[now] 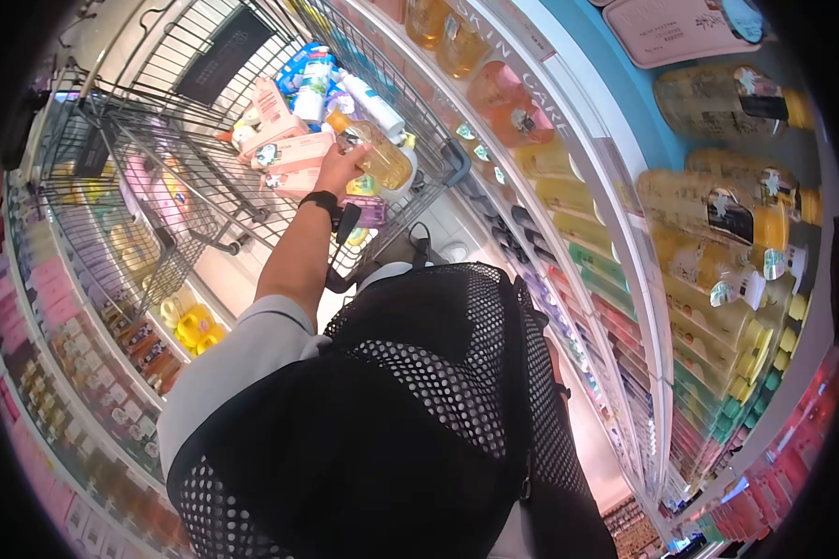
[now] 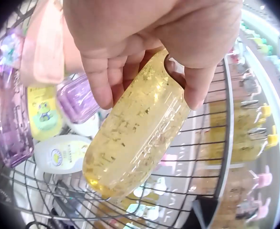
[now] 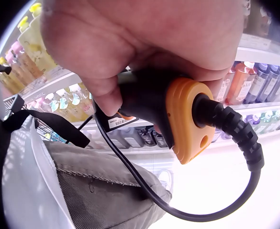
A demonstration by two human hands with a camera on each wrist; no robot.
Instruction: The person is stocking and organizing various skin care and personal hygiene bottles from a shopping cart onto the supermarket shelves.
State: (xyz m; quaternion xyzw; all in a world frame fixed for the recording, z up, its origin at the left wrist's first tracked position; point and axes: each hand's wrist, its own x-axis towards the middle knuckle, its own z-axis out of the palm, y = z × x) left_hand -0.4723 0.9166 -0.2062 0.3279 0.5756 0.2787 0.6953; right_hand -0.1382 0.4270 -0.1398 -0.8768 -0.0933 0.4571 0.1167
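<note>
The left hand [image 1: 343, 168] reaches over a wire shopping cart [image 1: 182, 112]. In the left wrist view this hand [image 2: 154, 43] grips a clear bottle [image 2: 135, 129] of yellow liquid with small flecks, thumb on one side and fingers on the other. The bottle [image 1: 382, 158] is tilted above other goods in the cart. Pink packages [image 1: 294, 151] lie beside it, with a purple bottle [image 2: 78, 98] and a white bottle [image 2: 62, 154] below. In the right wrist view the right hand [image 3: 144, 43] holds a black and orange handheld device [image 3: 187, 119] with a black cable.
Shelves of bottles [image 1: 718, 205] run along the right side, behind a "SKIN CARE" edge strip [image 1: 517, 65]. A second cart section [image 1: 112, 186] and another shelf of products [image 1: 93, 373] are at the left. A trouser leg [image 3: 101, 186] shows below the device.
</note>
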